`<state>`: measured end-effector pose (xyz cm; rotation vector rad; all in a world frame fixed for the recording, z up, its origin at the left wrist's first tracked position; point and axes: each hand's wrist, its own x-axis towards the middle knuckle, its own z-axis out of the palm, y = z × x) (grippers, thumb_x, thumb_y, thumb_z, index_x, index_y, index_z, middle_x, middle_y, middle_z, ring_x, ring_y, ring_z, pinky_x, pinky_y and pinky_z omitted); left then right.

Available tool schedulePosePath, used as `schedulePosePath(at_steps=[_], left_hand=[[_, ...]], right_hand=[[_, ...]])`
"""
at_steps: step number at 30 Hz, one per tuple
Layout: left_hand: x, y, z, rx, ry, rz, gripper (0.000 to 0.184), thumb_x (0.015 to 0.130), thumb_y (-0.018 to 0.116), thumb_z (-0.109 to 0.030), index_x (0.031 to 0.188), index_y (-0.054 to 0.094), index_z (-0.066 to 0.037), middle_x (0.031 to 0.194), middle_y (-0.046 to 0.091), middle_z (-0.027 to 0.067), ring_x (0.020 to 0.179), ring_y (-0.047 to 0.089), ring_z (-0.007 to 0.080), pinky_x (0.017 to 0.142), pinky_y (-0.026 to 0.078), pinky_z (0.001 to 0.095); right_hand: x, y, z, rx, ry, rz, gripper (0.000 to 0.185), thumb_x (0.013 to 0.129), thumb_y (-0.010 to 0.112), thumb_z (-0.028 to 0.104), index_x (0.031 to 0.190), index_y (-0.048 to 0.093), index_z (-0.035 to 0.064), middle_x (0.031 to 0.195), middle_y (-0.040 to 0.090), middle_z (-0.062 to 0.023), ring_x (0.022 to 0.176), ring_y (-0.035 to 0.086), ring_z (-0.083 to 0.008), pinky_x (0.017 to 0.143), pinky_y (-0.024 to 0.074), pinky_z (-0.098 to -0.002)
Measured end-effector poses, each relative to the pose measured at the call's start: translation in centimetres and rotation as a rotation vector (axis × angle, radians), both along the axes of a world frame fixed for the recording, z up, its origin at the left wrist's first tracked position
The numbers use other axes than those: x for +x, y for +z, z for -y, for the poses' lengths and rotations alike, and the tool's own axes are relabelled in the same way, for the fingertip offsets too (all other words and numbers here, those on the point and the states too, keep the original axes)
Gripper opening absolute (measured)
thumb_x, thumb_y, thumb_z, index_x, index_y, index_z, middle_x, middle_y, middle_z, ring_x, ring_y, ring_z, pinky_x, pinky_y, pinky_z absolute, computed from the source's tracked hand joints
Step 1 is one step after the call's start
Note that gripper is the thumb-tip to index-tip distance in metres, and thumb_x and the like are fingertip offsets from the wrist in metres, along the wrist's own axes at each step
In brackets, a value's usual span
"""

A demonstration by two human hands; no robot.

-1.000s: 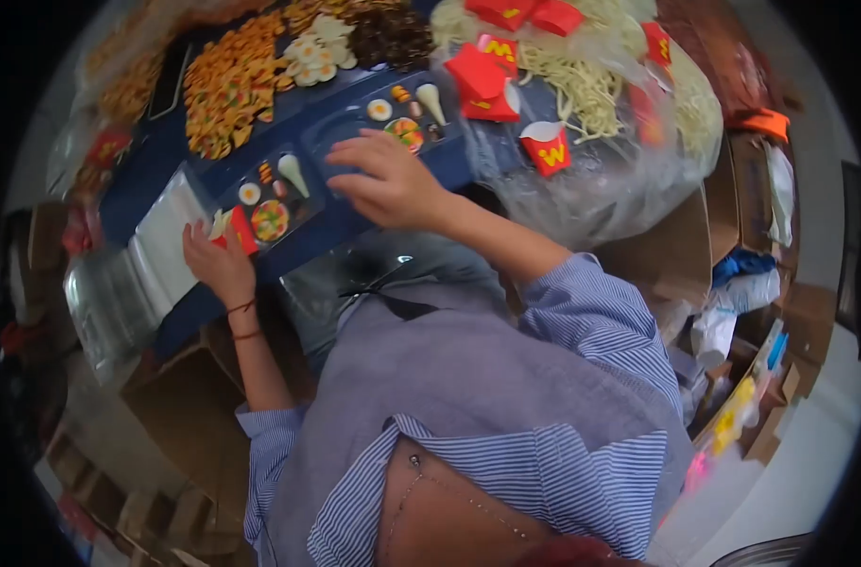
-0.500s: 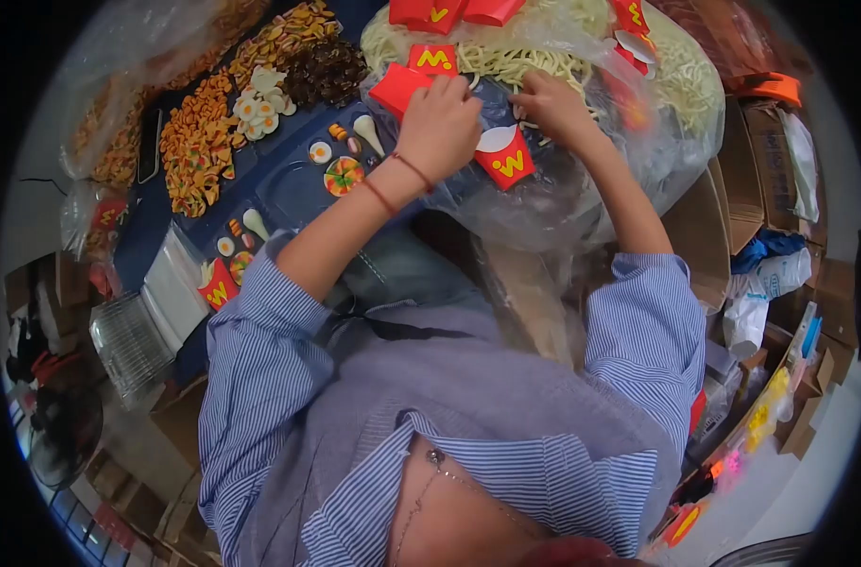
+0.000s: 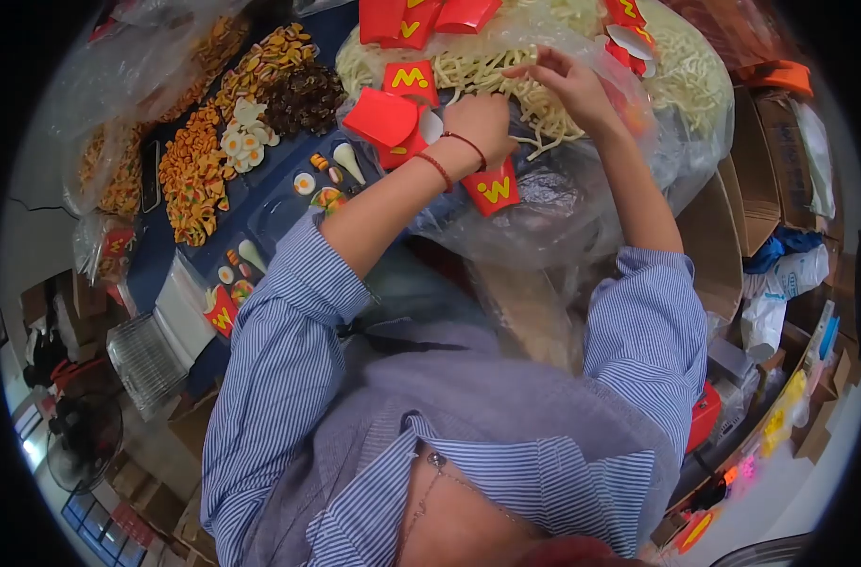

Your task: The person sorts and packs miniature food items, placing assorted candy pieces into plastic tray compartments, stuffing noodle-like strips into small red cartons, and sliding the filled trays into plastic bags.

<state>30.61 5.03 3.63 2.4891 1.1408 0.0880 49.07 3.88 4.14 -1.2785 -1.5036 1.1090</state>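
My left hand (image 3: 478, 130) is curled over the top of a red fries carton (image 3: 494, 189) with a yellow logo, hiding its upper edge. The fingertips point down and do not show, so what they grip cannot be made out. My right hand (image 3: 570, 90) is raised over a heap of pale, fry-like strands (image 3: 534, 109), its fingers loosely apart and nothing visible in them. Other red cartons (image 3: 381, 115) lie just left of my left hand. Clear plastic bagging (image 3: 553, 203) spreads under the strands and the carton.
Piles of small food-shaped pieces, orange (image 3: 187, 170), egg-like (image 3: 246, 142) and dark brown (image 3: 303, 90), cover the blue surface at left. A clear tray (image 3: 147, 354) and a filled carton (image 3: 221, 310) sit nearer me. Cardboard boxes (image 3: 757, 170) stand at right.
My left hand has moved right, over the carton's top. My right hand has lifted up and away from the carton, its fingers spreading. The camera view has shifted slightly.
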Motion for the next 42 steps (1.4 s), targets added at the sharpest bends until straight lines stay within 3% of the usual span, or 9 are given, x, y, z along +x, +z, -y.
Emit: schedulePosePath(at_steps=[5, 7, 12, 15, 23, 25, 34, 40, 42], left_hand=[[2.1, 0.1, -0.3, -0.158, -0.008, -0.189, 0.024, 0.075, 0.068, -0.015, 0.097, 0.07, -0.005, 0.108, 0.064, 0.0179, 0.101, 0.064, 0.0317, 0.082, 0.054, 0.0419], [1.5, -1.8, 0.0, 0.226, 0.042, -0.009, 0.024, 0.074, 0.067, -0.011, 0.097, 0.07, -0.004, 0.104, 0.066, 0.0171, 0.097, 0.066, 0.0313, 0.081, 0.054, 0.0417], [-0.2, -3.2, -1.5, 0.123, 0.059, 0.075, 0.019, 0.076, 0.063, -0.011, 0.093, 0.068, -0.003, 0.09, 0.067, 0.0179, 0.086, 0.066, 0.0339, 0.076, 0.054, 0.0426], [-1.0, -2.8, -1.9, -0.02, 0.087, 0.19, 0.019, 0.076, 0.064, -0.016, 0.09, 0.066, -0.003, 0.081, 0.066, 0.0188, 0.08, 0.066, 0.0348, 0.073, 0.053, 0.0433], [-1.2, -2.6, -4.8, -0.216, 0.097, 0.419, 0.023, 0.074, 0.072, -0.021, 0.087, 0.064, -0.004, 0.081, 0.067, 0.0152, 0.078, 0.065, 0.034, 0.069, 0.053, 0.0407], [-0.6, -2.9, -5.1, 0.119, 0.111, 0.449, 0.022, 0.076, 0.072, -0.021, 0.087, 0.065, -0.004, 0.085, 0.067, 0.013, 0.078, 0.066, 0.032, 0.069, 0.053, 0.0403], [1.1, -4.2, -5.1, 0.288, -0.019, 0.076, 0.019, 0.081, 0.062, -0.022, 0.08, 0.071, -0.005, 0.091, 0.066, 0.0138, 0.079, 0.068, 0.032, 0.068, 0.055, 0.043], [-0.7, -0.7, -5.6, 0.284, -0.053, 0.104, 0.021, 0.081, 0.063, -0.023, 0.08, 0.072, -0.004, 0.082, 0.069, 0.0131, 0.074, 0.068, 0.0306, 0.064, 0.054, 0.0405], [-1.0, 1.3, -7.0, 0.167, -0.106, 0.16, 0.021, 0.079, 0.065, -0.026, 0.08, 0.072, -0.006, 0.08, 0.069, 0.0132, 0.074, 0.068, 0.0297, 0.067, 0.054, 0.0402]], right_hand=[[2.5, -0.1, 2.0, -0.161, 0.082, -0.628, 0.016, 0.097, 0.048, 0.015, 0.099, 0.055, 0.001, 0.082, 0.058, -0.0038, 0.077, 0.058, -0.0126, 0.073, 0.0469, -0.0272], [2.4, 0.1, 2.9, -0.218, 0.029, -0.594, 0.015, 0.097, 0.047, 0.014, 0.099, 0.054, 0.002, 0.082, 0.057, -0.0038, 0.074, 0.057, -0.013, 0.07, 0.0467, -0.0278], [-1.4, 0.9, 4.1, -0.352, -0.127, -0.537, 0.013, 0.095, 0.05, 0.016, 0.101, 0.054, 0.0047, 0.08, 0.056, -0.0023, 0.067, 0.056, -0.0136, 0.064, 0.0466, -0.0284], [-2.7, -2.1, 3.3, -0.003, -0.01, 0.449, 0.027, 0.081, 0.063, 0.016, 0.104, 0.055, 0.004, 0.076, 0.061, -0.012, 0.068, 0.062, -0.0251, 0.062, 0.05, -0.0365], [-3.8, -3.2, 3.2, 0.145, -0.102, 0.879, 0.017, 0.083, 0.062, 0.019, 0.091, 0.06, 0.0039, 0.084, 0.064, -0.0195, 0.079, 0.062, -0.04, 0.07, 0.0499, -0.0471], [-2.9, -2.8, 3.6, 0.249, -0.216, 0.965, 0.023, 0.088, 0.06, 0.025, 0.083, 0.062, 0.0027, 0.081, 0.064, -0.0189, 0.076, 0.062, -0.0396, 0.068, 0.0505, -0.0439], [0.4, -1.1, 2.3, 0.009, -0.303, -0.082, 0.024, 0.093, 0.059, 0.022, 0.101, 0.068, 0.0014, 0.079, 0.068, -0.0063, 0.069, 0.061, -0.0075, 0.064, 0.0481, -0.0289], [-2.0, -0.6, 0.7, 0.334, -0.022, 0.433, 0.025, 0.091, 0.059, 0.011, 0.114, 0.064, 0.0036, 0.092, 0.068, -0.0086, 0.079, 0.063, -0.0121, 0.068, 0.0489, -0.0276], [-2.8, -0.8, 0.3, 0.283, -0.035, 0.418, 0.031, 0.082, 0.064, 0.011, 0.113, 0.064, 0.0082, 0.089, 0.067, -0.016, 0.079, 0.064, -0.0332, 0.07, 0.0491, -0.0385]])
